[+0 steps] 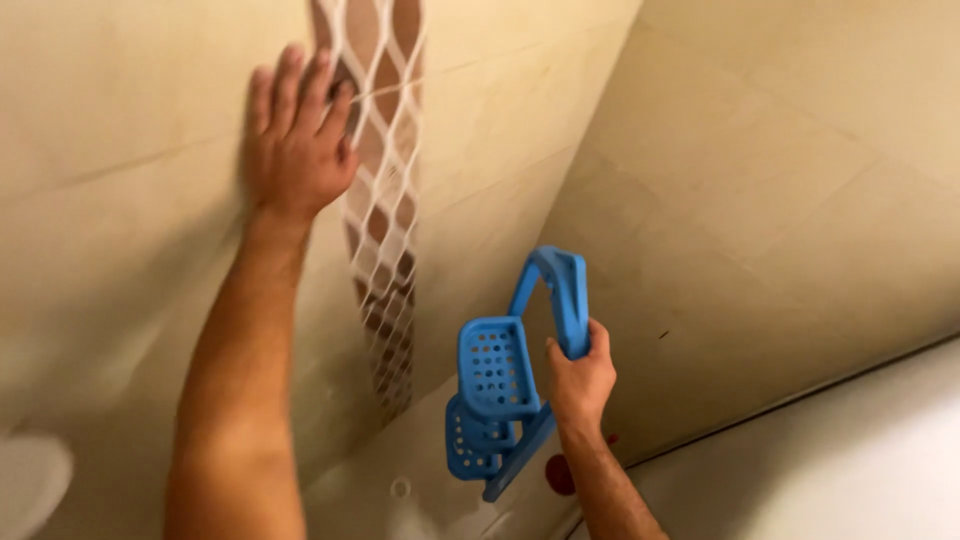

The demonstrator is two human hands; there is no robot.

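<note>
I see the right hand (580, 378) at about 5 o'clock, fingers clenched around the frame of a blue plastic shower caddy (510, 385). The caddy has 2 perforated trays, stacked one below the other, and a looped top rising toward 12 o'clock. Farther off, at 11 o'clock, the left hand (295, 135) lies flat and released against the beige tiled wall (130, 200), fingers spread, gripping nothing. Its fingertips touch the edge of a white net strip (385, 190) that runs down the wall beside it.
</note>
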